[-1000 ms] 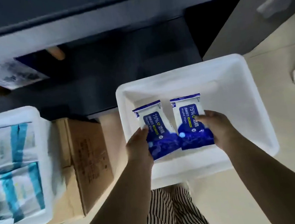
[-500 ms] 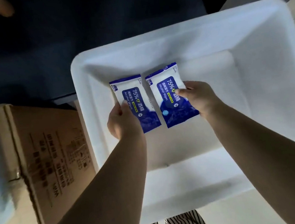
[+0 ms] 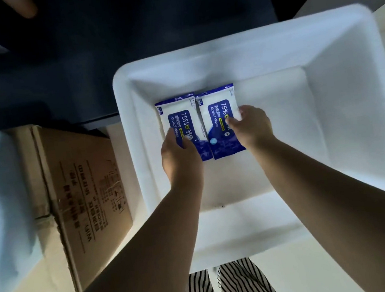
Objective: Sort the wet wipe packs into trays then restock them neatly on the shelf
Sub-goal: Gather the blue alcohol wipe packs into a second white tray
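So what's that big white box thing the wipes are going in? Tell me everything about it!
The white tray is a deep, rectangular tub that looks like foam, with thick rounded rims and sloping walls. It sits upright on the pale floor beside a cardboard box. In its far left corner two blue-and-white wipe packs lie side by side, touching. The left hand and right hand each hold one.

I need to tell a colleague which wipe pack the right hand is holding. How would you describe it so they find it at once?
Find the big white foam tray beside the brown cardboard box. Two blue-and-white alcohol wipe packs lie side by side near its far left corner. Yours is the right-hand pack, gripped by the right hand, farther from the box than the left hand's pack.
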The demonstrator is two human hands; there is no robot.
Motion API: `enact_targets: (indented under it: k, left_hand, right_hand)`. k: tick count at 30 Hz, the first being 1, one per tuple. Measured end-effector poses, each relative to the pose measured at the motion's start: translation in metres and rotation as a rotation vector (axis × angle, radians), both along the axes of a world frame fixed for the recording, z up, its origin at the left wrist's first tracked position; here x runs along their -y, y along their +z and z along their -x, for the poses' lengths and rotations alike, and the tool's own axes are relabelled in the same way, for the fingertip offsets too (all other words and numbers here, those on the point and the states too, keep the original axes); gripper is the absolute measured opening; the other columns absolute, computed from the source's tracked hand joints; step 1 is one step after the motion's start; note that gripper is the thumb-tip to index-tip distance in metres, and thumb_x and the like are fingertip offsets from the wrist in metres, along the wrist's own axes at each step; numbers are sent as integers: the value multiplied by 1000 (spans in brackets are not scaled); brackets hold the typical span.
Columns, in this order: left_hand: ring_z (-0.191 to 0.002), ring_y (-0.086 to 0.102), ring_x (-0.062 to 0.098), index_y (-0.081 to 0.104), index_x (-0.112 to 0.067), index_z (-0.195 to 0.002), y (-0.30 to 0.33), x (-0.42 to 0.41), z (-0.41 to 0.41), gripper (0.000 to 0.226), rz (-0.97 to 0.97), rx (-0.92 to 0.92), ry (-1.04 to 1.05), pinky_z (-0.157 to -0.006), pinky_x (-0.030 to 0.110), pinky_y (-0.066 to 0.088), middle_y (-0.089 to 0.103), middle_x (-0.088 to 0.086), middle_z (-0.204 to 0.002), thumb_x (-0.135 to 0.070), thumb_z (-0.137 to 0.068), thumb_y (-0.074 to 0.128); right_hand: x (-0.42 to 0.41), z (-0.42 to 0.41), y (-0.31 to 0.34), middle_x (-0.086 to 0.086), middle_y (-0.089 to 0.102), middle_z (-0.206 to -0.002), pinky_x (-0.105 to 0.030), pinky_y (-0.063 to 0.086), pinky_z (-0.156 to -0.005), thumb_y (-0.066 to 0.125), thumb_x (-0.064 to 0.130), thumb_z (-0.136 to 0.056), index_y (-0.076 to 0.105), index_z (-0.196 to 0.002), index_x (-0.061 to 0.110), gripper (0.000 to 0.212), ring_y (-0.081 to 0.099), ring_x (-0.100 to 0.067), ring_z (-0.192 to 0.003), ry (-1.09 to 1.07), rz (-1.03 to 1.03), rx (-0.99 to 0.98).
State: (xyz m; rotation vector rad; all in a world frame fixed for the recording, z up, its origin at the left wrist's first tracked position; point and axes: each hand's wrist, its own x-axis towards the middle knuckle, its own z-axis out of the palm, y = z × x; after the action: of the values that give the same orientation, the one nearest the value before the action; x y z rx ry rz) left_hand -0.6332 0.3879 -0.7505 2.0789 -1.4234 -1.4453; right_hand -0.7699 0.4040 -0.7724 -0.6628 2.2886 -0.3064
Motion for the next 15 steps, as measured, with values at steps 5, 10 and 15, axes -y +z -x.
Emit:
enact_targets:
  k: [5,10,15]
  left_hand:
    - [-125,41,20,40,-12,-137,74,-5,-26,46,149,170,-582,-104,32,36,47,7,-136,-20,-93,52]
    - [-129,35,19,41,-16,-137,187,13,-58,46,337,443,-896,-105,28,28,45,2,-136,-31,-94,45]
    - [-123,46,23,51,-15,-131,329,31,-77,44,556,480,-743,-103,33,36,55,4,-129,-35,-92,48]
  right_hand:
    - [-1,0,86,-8,48,-137,-35,38,-102,49,30,-94,44,-136,12,46,43,-26,-126,348,-41,-131]
    - [-1,-7,225,-4,51,-135,-30,38,-99,43,32,-96,45,-135,15,43,45,-23,-123,746,12,-377]
    - [-1,-29,376,3,46,-139,-24,33,-101,39,37,-97,39,-139,21,45,41,-17,-127,978,179,-484]
